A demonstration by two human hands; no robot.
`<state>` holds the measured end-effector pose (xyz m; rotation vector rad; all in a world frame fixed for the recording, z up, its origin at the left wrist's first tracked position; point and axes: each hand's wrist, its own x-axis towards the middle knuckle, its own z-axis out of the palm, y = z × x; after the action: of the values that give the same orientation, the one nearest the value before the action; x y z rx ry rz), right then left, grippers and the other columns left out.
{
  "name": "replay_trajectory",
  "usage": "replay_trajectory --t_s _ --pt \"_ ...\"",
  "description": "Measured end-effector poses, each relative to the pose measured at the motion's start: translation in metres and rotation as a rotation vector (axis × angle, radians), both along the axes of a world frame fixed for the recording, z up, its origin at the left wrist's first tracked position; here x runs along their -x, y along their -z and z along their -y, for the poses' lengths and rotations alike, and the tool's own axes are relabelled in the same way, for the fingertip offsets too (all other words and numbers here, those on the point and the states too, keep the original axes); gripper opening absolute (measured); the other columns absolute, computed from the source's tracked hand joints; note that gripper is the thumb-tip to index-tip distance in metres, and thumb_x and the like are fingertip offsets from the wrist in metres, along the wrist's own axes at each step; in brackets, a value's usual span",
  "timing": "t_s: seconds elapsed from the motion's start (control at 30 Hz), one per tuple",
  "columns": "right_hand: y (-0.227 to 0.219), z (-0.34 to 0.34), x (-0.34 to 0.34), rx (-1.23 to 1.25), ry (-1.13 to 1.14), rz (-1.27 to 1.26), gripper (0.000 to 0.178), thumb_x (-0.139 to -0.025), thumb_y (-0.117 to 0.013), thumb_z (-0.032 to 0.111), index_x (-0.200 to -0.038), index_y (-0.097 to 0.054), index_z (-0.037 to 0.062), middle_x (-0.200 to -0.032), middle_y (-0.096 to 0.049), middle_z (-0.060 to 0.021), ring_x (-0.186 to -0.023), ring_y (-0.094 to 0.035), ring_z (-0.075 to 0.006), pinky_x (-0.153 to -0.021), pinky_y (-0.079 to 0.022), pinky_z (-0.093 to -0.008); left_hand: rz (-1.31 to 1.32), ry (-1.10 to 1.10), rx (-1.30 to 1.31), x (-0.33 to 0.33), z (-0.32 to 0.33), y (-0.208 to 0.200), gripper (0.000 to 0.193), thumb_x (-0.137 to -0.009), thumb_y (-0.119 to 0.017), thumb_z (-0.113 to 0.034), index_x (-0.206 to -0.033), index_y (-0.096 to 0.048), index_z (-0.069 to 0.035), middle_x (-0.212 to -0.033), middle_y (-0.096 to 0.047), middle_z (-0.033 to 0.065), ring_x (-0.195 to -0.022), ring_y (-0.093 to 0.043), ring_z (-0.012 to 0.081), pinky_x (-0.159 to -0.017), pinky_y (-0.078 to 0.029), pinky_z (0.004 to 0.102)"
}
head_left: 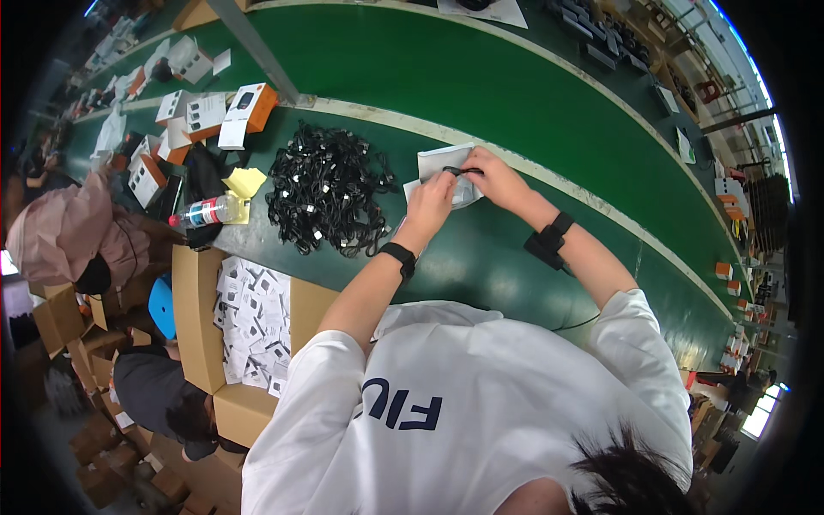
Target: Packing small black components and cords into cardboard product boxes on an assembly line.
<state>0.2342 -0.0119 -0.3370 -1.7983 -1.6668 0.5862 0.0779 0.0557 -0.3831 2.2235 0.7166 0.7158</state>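
Both hands meet above the green table, close to its pale far edge strip. Between them is a short, dark bundle that looks like a black cable (457,171). My left hand (432,202) pinches its left end, and my right hand (495,178) has fingers closed on its right end. Under and behind the fingers lies a white packet or leaflet (436,160), partly covered by the hands. To the left of my left hand rises a large heap of black coiled cables (322,189) with pale connectors or ties.
An open cardboard box (196,318) full of printed slips (256,318) stands at the table's near left. A plastic bottle (206,211), yellow paper (247,183) and orange-white boxes (247,116) lie left of the heap. Beyond runs a green belt (481,77). Other people sit at left.
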Motion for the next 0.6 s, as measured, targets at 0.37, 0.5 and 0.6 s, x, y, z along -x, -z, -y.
replay_trajectory --t_s 0.37,0.5,0.6 --pt "0.011 -0.015 0.029 0.083 -0.104 0.492 0.020 -0.071 -0.057 0.010 -0.090 -0.064 0.0080 -0.096 -0.053 -0.0106 -0.088 -0.053 -0.0260 -0.076 -0.039 -0.0355 0.019 0.058 -0.222 0.017 0.003 -0.001 0.015 -0.069 -0.068 -0.013 -0.080 -0.061 -0.006 -0.071 -0.061 0.0074 -0.075 -0.058 0.0273 -0.070 -0.042 0.0370" --pt "0.014 -0.007 0.031 0.123 -0.113 0.490 0.029 -0.070 -0.059 0.007 -0.099 -0.061 0.0055 -0.102 -0.050 -0.0136 -0.090 -0.052 -0.0282 -0.076 -0.040 -0.0353 0.068 0.075 -0.207 0.026 0.014 -0.016 0.022 -0.070 -0.068 -0.013 -0.087 -0.061 -0.001 -0.084 -0.064 0.0117 -0.078 -0.057 0.0283 -0.072 -0.042 0.0381" --pt "0.017 -0.004 0.028 0.026 -0.224 0.511 0.034 -0.068 -0.060 0.005 -0.102 -0.057 0.0035 -0.104 -0.048 -0.0150 -0.093 -0.050 -0.0299 -0.076 -0.041 -0.0370 -0.001 0.103 -0.192 0.022 0.009 -0.014 0.021 -0.072 -0.066 -0.012 -0.089 -0.062 0.000 -0.088 -0.064 0.0123 -0.080 -0.058 0.0288 -0.074 -0.043 0.0379"
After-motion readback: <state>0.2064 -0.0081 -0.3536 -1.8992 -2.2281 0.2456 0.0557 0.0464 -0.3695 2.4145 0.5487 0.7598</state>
